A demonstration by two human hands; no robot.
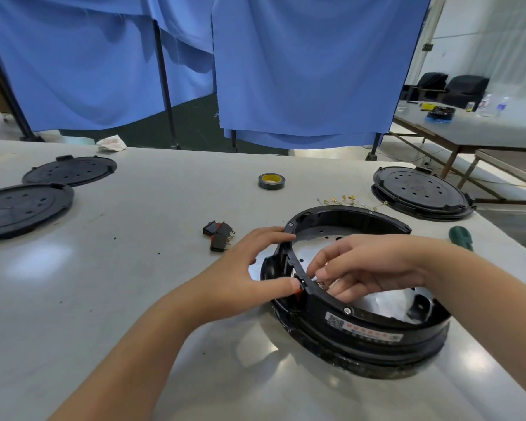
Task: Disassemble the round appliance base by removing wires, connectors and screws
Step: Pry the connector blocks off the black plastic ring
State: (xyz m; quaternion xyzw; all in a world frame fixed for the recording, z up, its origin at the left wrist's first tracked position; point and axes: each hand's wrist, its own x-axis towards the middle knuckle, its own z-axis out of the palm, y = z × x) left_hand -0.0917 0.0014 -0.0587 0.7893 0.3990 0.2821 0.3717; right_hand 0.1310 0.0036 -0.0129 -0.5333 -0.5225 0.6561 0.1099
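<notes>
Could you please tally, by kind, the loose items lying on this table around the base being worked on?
Black round covers: 3
Rocker switches: 2
Tape rolls: 1
Green-handled screwdrivers: 1
Bundles of removed wires: 1
Total: 8

Round appliance base [374,332]: black plastic ring, open on top, lying flat on the table at right-centre. Shiny metal plate visible inside. White label with QR code and red print on the near outer wall. Screws [347,310] seated in the rim. Red-and-black part in the left wall. Removed wires [345,201] with gold terminals lie just behind the base.
</notes>
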